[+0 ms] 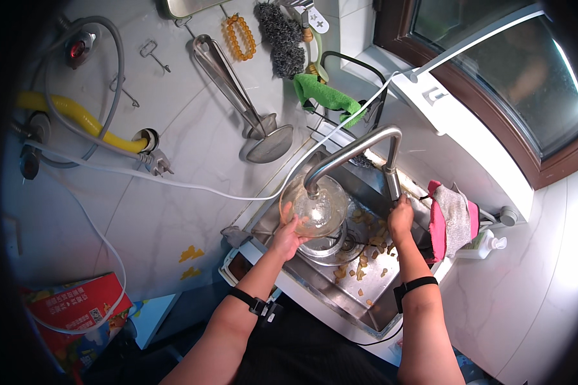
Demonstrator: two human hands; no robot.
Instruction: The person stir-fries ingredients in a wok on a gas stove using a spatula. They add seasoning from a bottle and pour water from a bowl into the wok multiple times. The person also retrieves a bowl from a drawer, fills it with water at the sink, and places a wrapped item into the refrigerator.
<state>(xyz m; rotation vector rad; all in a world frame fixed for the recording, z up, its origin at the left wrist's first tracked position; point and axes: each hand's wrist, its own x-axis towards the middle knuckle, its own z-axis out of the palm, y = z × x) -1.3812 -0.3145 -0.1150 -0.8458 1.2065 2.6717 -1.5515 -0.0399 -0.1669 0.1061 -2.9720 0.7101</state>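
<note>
My left hand (289, 239) grips the rim of a clear glass bowl (334, 211), holding it beneath the spout of a curved metal faucet (354, 153). Water shows in the bowl under the spout. At the faucet's base, my right hand (401, 221) has its fingers closed around the lower part, where the lever sits; the lever itself is mostly hidden. Below both hands is a stainless steel sink (327, 301). Several brownish peelings or food scraps (362, 264) lie on its floor. Under the bowl, a round metal vessel (318, 252) is partly covered.
A white cable (197, 188) crosses above the sink's left side. Strainers (269, 144) hang on the tiled wall. A green cloth (325, 96) drapes over a black rack. Right of the faucet are a pink-and-grey cloth (450, 221) and a white pump bottle (481, 244).
</note>
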